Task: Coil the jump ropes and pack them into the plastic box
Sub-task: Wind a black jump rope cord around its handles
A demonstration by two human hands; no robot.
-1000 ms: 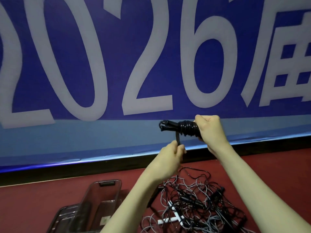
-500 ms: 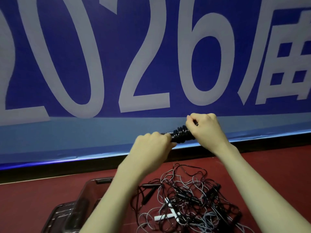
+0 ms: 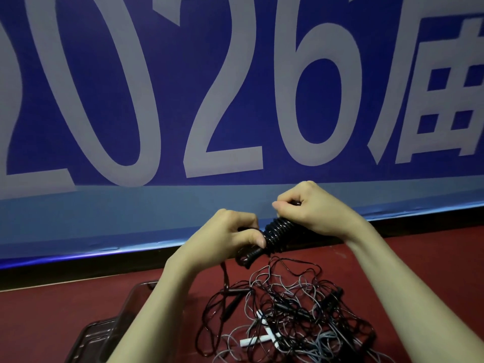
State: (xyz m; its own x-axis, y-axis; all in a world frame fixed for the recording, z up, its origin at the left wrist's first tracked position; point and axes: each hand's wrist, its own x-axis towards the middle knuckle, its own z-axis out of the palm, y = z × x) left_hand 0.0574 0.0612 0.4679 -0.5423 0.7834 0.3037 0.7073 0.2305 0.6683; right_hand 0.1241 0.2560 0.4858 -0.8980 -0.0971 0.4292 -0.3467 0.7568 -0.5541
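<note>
Head view: a black coiled jump rope [image 3: 276,233] is held up in the air between both hands, above the red floor [image 3: 52,310] and in front of a blue banner [image 3: 157,100] printed with large pale digits. The left hand [image 3: 230,237] is closed round the left end of the bundle, thumb laid against the windings; the right hand [image 3: 311,208] is curled over the right end, fingertips pinching something dark at the top. A loose strand [image 3: 224,273] is seen hanging from under the left hand down toward the floor.

Directly below the hands a tangled pile of ropes [image 3: 285,313], black and grey, is spread over the floor, with white handles [image 3: 262,339] lying crossed in it. The clear plastic box [image 3: 99,336] stands at lower left, just beside the pile, and is partly covered by the left forearm; its contents cannot be made out. Open floor is left to the right of the pile and to the left of the box. A black strip [image 3: 78,273] runs along the banner's lower edge, marking the far limit of the floor
</note>
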